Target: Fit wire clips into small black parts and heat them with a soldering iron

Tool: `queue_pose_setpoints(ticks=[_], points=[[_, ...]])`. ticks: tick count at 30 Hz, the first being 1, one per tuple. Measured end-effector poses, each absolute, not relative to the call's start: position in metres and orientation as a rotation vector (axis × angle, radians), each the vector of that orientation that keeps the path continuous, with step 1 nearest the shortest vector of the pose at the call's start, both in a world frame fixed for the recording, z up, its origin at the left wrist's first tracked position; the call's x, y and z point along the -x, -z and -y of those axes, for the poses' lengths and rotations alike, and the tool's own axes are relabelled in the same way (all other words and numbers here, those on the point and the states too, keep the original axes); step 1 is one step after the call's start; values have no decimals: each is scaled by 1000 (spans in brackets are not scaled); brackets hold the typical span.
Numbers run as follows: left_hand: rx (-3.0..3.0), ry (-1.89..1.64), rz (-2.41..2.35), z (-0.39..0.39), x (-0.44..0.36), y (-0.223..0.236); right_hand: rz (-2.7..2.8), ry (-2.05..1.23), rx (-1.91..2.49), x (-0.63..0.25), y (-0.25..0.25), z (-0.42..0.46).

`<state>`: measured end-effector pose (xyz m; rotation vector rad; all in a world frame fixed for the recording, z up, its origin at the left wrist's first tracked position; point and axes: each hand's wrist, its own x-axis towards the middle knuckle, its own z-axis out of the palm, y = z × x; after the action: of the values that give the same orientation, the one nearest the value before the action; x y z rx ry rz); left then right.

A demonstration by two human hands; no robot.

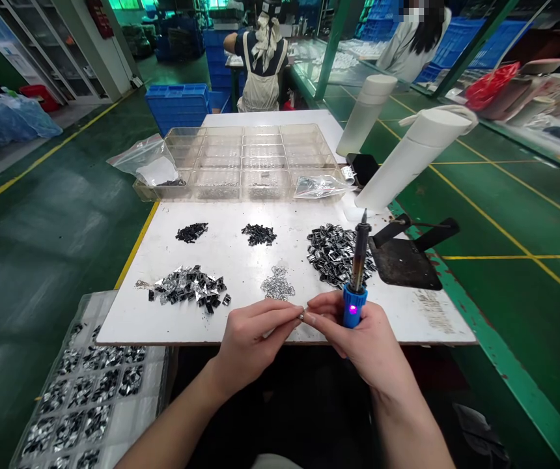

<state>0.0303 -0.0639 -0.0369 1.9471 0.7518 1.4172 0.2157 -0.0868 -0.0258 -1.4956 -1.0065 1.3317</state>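
Soldering iron (pixel 359 260) (right hand (pixel 353 345)); plastic tray (pixel 245 126)

Quick count from my bench: I had my left hand (pixel 255 345) and my right hand (pixel 353 345), one iron (pixel 355 306), and one tiny part (pixel 301 316) between my fingers. There were five piles (pixel 258 234) on one board (pixel 241 260), plus one tray (pixel 251 163), two bags (pixel 146 159), two tubes (pixel 417 156), one stand (pixel 404 260), and two coworkers (pixel 263 65) nearby.
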Motion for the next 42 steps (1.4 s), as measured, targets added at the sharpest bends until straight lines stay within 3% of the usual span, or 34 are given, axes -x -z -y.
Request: queue_pose_setpoints(ticks=[7,20,42], points=[[-1833,-1254,-842,63,-27,31,1168,-1352,1415,-219,25,89],[-1571,-1168,-995,64,-30,30,1255,-1087,1495,-213,26,91],[-1679,-1308,-926,66,-30,30,1170,-1143,1503,-203,19,101]])
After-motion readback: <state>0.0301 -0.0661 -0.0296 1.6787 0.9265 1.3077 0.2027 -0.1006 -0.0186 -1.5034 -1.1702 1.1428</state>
